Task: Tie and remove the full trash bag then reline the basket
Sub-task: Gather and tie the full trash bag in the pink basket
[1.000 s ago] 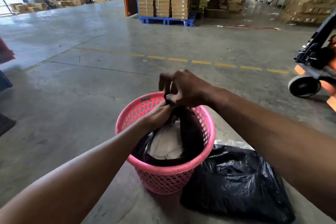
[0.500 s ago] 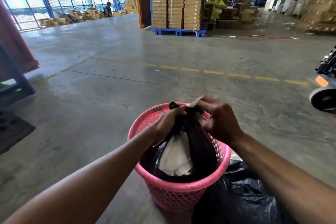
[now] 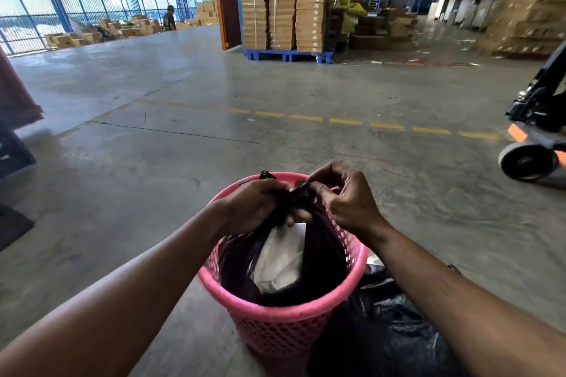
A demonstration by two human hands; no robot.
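Gripping the gathered neck of the full black plastic trash bag (image 3: 321, 257), both hands meet at lower centre of the frame, just above the far rim of the round pink perforated plastic basket (image 3: 284, 315). The left hand (image 3: 260, 208) is clenched round the bunched plastic; the right hand (image 3: 349, 202) pinches a twisted end beside it. The bag sits inside the basket, white paper waste (image 3: 281, 260) showing through a gap. Risk, I'd say: that thin film slips or tears under the pull, leaving the knot loose. A crumpled black plastic liner (image 3: 382, 330) lies on the concrete floor (image 3: 153, 177), lower right.
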